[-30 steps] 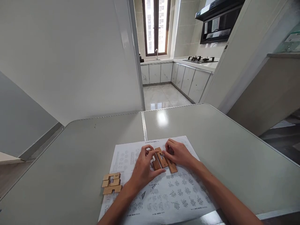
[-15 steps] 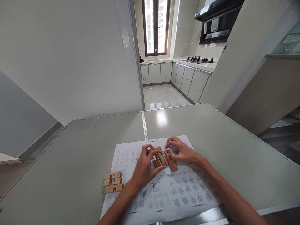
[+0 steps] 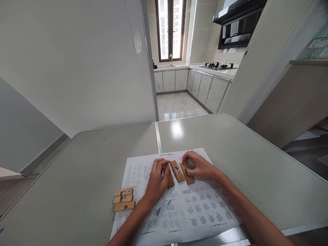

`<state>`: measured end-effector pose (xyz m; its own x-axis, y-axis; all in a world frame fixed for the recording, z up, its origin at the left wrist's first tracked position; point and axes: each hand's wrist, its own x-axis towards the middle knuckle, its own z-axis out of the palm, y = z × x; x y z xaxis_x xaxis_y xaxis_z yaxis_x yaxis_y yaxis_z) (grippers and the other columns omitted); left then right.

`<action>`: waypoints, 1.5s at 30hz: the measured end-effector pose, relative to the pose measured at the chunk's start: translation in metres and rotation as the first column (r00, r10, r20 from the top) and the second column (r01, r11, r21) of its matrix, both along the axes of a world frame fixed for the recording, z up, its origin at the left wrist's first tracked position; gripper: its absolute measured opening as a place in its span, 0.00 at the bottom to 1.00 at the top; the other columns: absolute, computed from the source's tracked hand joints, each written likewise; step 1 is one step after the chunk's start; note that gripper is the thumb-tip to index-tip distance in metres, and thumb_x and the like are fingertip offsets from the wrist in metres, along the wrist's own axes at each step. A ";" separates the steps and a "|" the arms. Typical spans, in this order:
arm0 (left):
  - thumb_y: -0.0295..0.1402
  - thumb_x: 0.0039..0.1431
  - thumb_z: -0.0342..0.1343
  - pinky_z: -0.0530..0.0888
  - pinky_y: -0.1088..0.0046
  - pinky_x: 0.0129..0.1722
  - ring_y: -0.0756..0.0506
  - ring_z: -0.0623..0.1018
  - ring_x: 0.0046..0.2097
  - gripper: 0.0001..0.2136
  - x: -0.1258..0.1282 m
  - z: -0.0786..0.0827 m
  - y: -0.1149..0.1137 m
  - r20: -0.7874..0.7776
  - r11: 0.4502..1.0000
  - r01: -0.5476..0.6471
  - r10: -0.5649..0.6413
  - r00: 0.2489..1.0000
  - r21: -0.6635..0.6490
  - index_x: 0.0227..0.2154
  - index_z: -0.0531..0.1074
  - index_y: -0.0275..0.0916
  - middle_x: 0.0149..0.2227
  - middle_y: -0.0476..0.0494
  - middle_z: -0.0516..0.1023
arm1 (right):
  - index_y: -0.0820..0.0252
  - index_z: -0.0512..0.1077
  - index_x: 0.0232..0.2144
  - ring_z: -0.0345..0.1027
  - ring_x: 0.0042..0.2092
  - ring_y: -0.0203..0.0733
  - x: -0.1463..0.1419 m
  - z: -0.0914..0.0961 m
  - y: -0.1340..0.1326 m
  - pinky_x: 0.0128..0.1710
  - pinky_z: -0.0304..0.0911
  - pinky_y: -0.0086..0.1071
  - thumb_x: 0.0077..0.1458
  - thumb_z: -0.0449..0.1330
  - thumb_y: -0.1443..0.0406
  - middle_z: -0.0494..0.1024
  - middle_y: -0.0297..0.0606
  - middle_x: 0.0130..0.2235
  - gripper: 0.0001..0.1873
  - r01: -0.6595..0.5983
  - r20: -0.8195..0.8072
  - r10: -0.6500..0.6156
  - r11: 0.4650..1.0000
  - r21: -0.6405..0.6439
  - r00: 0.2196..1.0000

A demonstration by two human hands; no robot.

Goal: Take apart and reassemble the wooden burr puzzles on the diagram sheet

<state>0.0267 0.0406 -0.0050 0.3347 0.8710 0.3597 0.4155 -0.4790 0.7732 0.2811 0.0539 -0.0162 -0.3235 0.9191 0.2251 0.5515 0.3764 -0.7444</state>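
Three notched wooden bars lie side by side on a printed instruction sheet (image 3: 184,208). My left hand (image 3: 156,182) has its fingers curled over the left bar (image 3: 170,180). The middle bar (image 3: 177,171) lies free between my hands. My right hand (image 3: 198,166) pinches the right bar (image 3: 187,174) at its far end.
A second set of wooden bars (image 3: 124,199), stacked together, sits at the sheet's left edge on the grey-green table (image 3: 84,160). Beyond the table a doorway opens onto a kitchen with white cabinets (image 3: 179,79). A wall rises at the left, a counter at the right.
The three bars were pressed together between my hands; now they lie spread apart. My left hand has moved its bar left, my right hand keeps the right one.
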 end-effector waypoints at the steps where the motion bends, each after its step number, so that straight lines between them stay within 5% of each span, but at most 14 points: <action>1: 0.39 0.75 0.48 0.78 0.65 0.45 0.44 0.77 0.45 0.10 0.000 0.000 0.000 0.018 1.000 -0.013 0.014 1.000 -0.028 0.51 0.71 0.45 0.50 0.41 0.73 | 0.55 0.72 0.39 0.70 0.45 0.45 0.000 -0.001 0.000 0.47 0.68 0.38 0.50 0.61 0.69 0.77 0.36 0.42 0.12 0.006 -0.004 -0.006 1.000 -0.006 1.000; 5: 0.46 0.73 0.52 0.76 0.69 0.37 0.44 0.78 0.41 0.14 0.001 -0.003 0.001 0.118 0.977 -0.042 0.068 0.991 -0.207 0.52 0.71 0.44 0.42 0.44 0.77 | 0.55 0.72 0.43 0.70 0.45 0.45 0.001 -0.003 0.002 0.47 0.67 0.38 0.51 0.61 0.69 0.77 0.36 0.44 0.15 0.000 -0.007 0.000 1.000 -0.019 1.000; 15: 0.53 0.64 0.61 0.77 0.68 0.44 0.43 0.80 0.43 0.22 0.005 0.001 0.002 0.395 0.867 0.060 0.163 0.904 -0.495 0.52 0.71 0.42 0.38 0.45 0.79 | 0.54 0.75 0.44 0.68 0.54 0.53 0.006 -0.007 0.005 0.54 0.65 0.45 0.49 0.63 0.69 0.79 0.40 0.47 0.17 0.072 0.018 -0.072 0.997 -0.012 0.997; 24: 0.52 0.54 0.71 0.75 0.67 0.49 0.43 0.80 0.46 0.25 0.001 -0.006 0.015 0.532 0.836 0.045 0.307 0.789 -0.548 0.47 0.79 0.39 0.45 0.40 0.82 | 0.55 0.74 0.41 0.70 0.40 0.44 -0.002 -0.008 0.007 0.40 0.67 0.36 0.48 0.62 0.69 0.75 0.37 0.42 0.15 0.111 -0.261 -0.127 0.991 -0.075 0.957; 29: 0.49 0.52 0.74 0.73 0.69 0.48 0.44 0.79 0.46 0.25 -0.001 -0.007 0.016 0.603 0.815 0.103 0.331 0.726 -0.571 0.48 0.81 0.39 0.45 0.40 0.83 | 0.56 0.73 0.50 0.70 0.34 0.41 0.002 -0.006 0.007 0.34 0.66 0.34 0.53 0.66 0.64 0.75 0.30 0.31 0.21 0.036 -0.495 -0.213 0.939 -0.343 0.842; 32: 0.48 0.50 0.75 0.72 0.72 0.43 0.47 0.77 0.42 0.24 -0.001 -0.004 0.016 0.642 0.792 0.144 0.358 0.678 -0.593 0.45 0.82 0.38 0.42 0.41 0.83 | 0.55 0.73 0.57 0.75 0.39 0.44 0.006 -0.004 0.007 0.40 0.68 0.37 0.56 0.68 0.59 0.80 0.35 0.35 0.27 -0.060 -0.597 -0.233 0.902 -0.429 0.767; 38: 0.42 0.47 0.78 0.73 0.71 0.44 0.49 0.75 0.37 0.19 0.001 0.000 0.016 0.699 0.748 0.241 0.383 0.604 -0.618 0.37 0.81 0.36 0.40 0.42 0.82 | 0.52 0.80 0.52 0.75 0.49 0.49 0.007 -0.005 0.009 0.50 0.69 0.40 0.55 0.71 0.56 0.82 0.39 0.49 0.22 -0.075 -0.670 -0.269 0.896 -0.437 0.692; 45: 0.41 0.51 0.76 0.71 0.73 0.42 0.49 0.73 0.37 0.17 -0.001 0.004 0.015 0.708 0.722 0.297 0.365 0.605 -0.625 0.37 0.81 0.35 0.38 0.43 0.80 | 0.55 0.79 0.42 0.64 0.32 0.36 0.005 -0.005 0.007 0.36 0.63 0.33 0.57 0.73 0.56 0.76 0.32 0.34 0.15 -0.170 -0.743 -0.167 0.919 -0.354 0.648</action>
<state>0.0261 0.0553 -0.0011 0.1950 0.9623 -0.1895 -0.4620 0.2605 0.8478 0.2865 0.0611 -0.0212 -0.1987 0.9792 0.0423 -0.2597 -0.0109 -0.9656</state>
